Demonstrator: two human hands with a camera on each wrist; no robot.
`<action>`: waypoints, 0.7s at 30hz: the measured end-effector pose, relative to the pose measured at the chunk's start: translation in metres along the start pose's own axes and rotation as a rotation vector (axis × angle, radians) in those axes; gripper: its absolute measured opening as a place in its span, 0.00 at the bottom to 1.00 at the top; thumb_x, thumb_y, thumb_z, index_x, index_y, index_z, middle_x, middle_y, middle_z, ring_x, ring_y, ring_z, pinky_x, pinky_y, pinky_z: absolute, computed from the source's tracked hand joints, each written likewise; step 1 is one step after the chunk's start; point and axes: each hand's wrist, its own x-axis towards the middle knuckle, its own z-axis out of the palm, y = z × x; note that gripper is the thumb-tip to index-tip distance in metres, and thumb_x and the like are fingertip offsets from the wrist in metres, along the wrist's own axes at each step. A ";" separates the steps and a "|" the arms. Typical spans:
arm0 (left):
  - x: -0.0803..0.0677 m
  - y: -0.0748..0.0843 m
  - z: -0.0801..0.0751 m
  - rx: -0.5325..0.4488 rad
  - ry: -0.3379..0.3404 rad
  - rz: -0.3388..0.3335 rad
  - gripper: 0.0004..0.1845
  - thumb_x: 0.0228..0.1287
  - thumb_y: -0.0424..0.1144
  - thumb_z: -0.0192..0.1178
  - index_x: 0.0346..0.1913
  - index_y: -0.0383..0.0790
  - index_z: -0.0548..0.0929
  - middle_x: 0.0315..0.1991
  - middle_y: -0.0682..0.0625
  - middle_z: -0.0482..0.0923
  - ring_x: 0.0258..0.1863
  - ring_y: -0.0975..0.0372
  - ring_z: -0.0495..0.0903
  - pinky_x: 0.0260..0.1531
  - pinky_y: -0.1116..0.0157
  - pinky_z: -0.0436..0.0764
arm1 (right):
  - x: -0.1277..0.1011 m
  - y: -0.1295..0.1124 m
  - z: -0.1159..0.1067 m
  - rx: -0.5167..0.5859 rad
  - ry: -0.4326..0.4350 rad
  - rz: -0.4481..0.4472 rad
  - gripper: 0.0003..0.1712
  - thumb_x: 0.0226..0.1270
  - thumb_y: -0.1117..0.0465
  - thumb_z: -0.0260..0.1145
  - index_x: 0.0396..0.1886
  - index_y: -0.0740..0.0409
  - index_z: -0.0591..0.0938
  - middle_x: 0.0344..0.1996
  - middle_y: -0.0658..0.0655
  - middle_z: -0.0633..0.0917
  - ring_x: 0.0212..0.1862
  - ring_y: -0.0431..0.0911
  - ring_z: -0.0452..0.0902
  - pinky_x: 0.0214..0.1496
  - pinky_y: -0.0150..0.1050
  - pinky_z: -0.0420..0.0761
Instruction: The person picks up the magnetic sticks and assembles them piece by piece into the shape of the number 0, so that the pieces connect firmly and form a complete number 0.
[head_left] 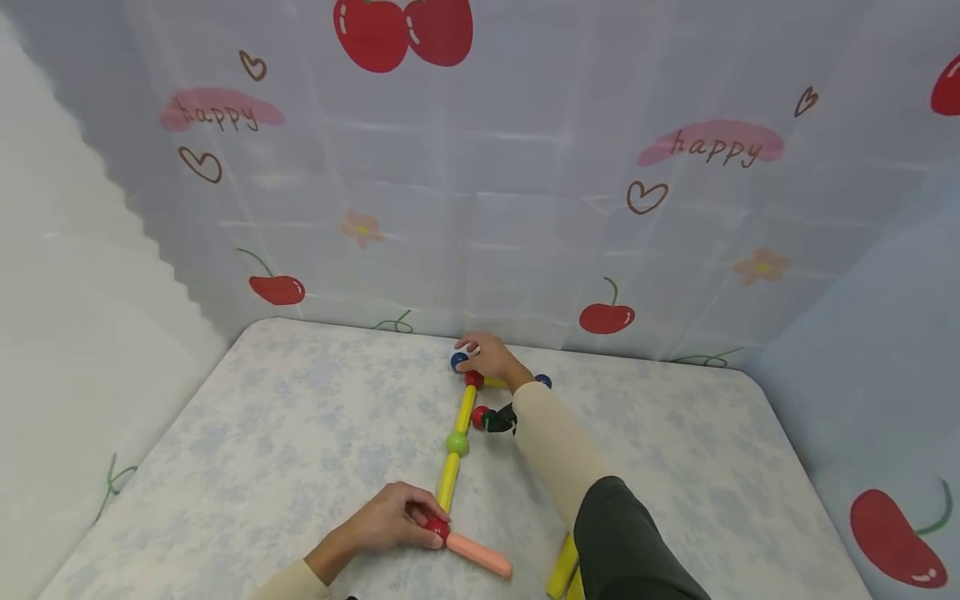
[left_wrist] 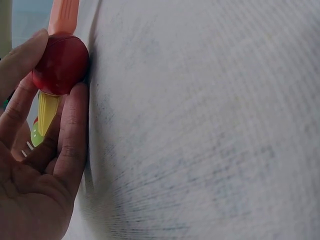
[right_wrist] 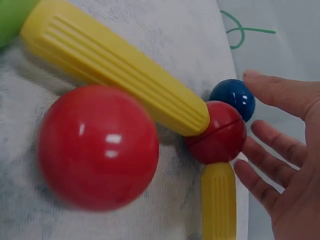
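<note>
A chain of toy rods and balls lies on the table. My left hand [head_left: 408, 518] pinches the near red ball [left_wrist: 60, 62] between thumb and fingers. That ball joins a pink rod [head_left: 480, 555] and a yellow rod [head_left: 448, 482], which leads up to a green ball [head_left: 456, 443]. A second yellow rod [right_wrist: 115, 70] runs on to a far red ball [right_wrist: 217, 137]. My right hand [right_wrist: 280, 145] reaches past it with straight, spread fingers beside a blue ball [right_wrist: 232, 98]. A loose red ball [right_wrist: 97, 147] lies next to the chain.
A short yellow rod [head_left: 495, 382] leads right from the far red ball to another blue ball [head_left: 543, 381]. Spare yellow rods [head_left: 564, 571] lie at the near edge by my right sleeve. Cherry-print curtains close in the table's back and sides.
</note>
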 end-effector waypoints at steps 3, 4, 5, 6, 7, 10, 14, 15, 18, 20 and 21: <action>0.002 -0.001 0.003 -0.008 -0.012 0.006 0.12 0.51 0.36 0.74 0.40 0.39 0.88 0.36 0.52 0.84 0.33 0.62 0.80 0.33 0.71 0.79 | 0.003 0.001 0.003 -0.033 -0.023 0.021 0.21 0.63 0.60 0.69 0.56 0.52 0.80 0.55 0.59 0.76 0.50 0.52 0.72 0.52 0.44 0.76; 0.002 -0.002 0.004 -0.007 -0.012 0.011 0.12 0.51 0.35 0.74 0.40 0.39 0.88 0.36 0.52 0.84 0.33 0.62 0.80 0.33 0.71 0.79 | 0.004 0.002 0.004 -0.046 -0.029 0.018 0.21 0.63 0.60 0.69 0.56 0.52 0.80 0.55 0.59 0.76 0.49 0.51 0.72 0.51 0.42 0.76; 0.003 -0.002 0.004 -0.006 -0.012 0.015 0.12 0.51 0.35 0.74 0.40 0.39 0.88 0.36 0.52 0.84 0.33 0.62 0.80 0.33 0.71 0.79 | 0.006 0.002 0.006 -0.049 -0.038 0.018 0.20 0.63 0.60 0.69 0.56 0.52 0.80 0.55 0.59 0.76 0.47 0.51 0.73 0.49 0.41 0.77; 0.003 -0.003 0.005 -0.003 -0.010 0.018 0.12 0.51 0.35 0.74 0.40 0.39 0.88 0.35 0.52 0.84 0.32 0.62 0.80 0.32 0.71 0.79 | 0.007 0.003 0.007 -0.048 -0.046 0.018 0.20 0.63 0.61 0.69 0.56 0.53 0.79 0.55 0.60 0.76 0.45 0.51 0.74 0.46 0.40 0.78; 0.004 -0.003 0.005 0.001 -0.009 0.020 0.12 0.50 0.35 0.74 0.40 0.40 0.88 0.35 0.52 0.84 0.32 0.62 0.80 0.32 0.71 0.79 | 0.008 0.004 0.009 -0.049 -0.049 0.018 0.20 0.64 0.61 0.69 0.56 0.53 0.79 0.55 0.60 0.75 0.43 0.51 0.74 0.43 0.39 0.78; 0.005 -0.004 0.006 0.009 -0.006 0.027 0.11 0.50 0.35 0.74 0.39 0.41 0.88 0.35 0.53 0.84 0.32 0.63 0.80 0.32 0.71 0.79 | 0.010 0.005 0.012 -0.075 -0.047 0.023 0.19 0.64 0.62 0.68 0.55 0.54 0.79 0.55 0.60 0.75 0.41 0.49 0.75 0.38 0.36 0.78; 0.005 -0.005 0.005 0.014 -0.004 0.036 0.11 0.50 0.35 0.74 0.39 0.41 0.88 0.34 0.53 0.84 0.32 0.63 0.80 0.32 0.71 0.79 | 0.010 0.003 0.012 -0.127 -0.018 0.010 0.19 0.66 0.62 0.67 0.56 0.54 0.78 0.55 0.59 0.76 0.46 0.49 0.73 0.45 0.38 0.78; 0.005 -0.006 0.005 0.015 -0.003 0.037 0.11 0.50 0.35 0.74 0.39 0.41 0.88 0.34 0.54 0.84 0.32 0.63 0.80 0.32 0.71 0.79 | 0.009 0.002 0.012 -0.138 -0.012 -0.004 0.19 0.66 0.62 0.66 0.56 0.54 0.78 0.55 0.59 0.77 0.47 0.50 0.73 0.48 0.39 0.77; 0.004 -0.007 0.003 0.017 0.002 0.033 0.12 0.50 0.36 0.74 0.39 0.41 0.88 0.34 0.54 0.83 0.32 0.63 0.80 0.32 0.70 0.79 | 0.007 -0.002 0.008 -0.130 -0.003 -0.056 0.20 0.67 0.62 0.65 0.57 0.56 0.78 0.55 0.58 0.77 0.50 0.51 0.73 0.52 0.42 0.77; 0.003 -0.009 0.001 0.016 0.007 0.021 0.12 0.50 0.36 0.74 0.40 0.41 0.88 0.35 0.54 0.83 0.32 0.62 0.80 0.32 0.70 0.79 | 0.004 -0.005 0.006 -0.112 -0.004 -0.096 0.19 0.66 0.63 0.65 0.57 0.56 0.78 0.55 0.57 0.77 0.51 0.51 0.73 0.52 0.41 0.77; 0.003 -0.010 0.000 0.015 0.008 0.013 0.12 0.50 0.36 0.74 0.40 0.41 0.88 0.35 0.54 0.83 0.32 0.62 0.80 0.32 0.70 0.79 | 0.002 -0.006 0.005 -0.103 -0.007 -0.115 0.20 0.66 0.63 0.66 0.57 0.56 0.78 0.55 0.57 0.77 0.51 0.51 0.73 0.50 0.41 0.78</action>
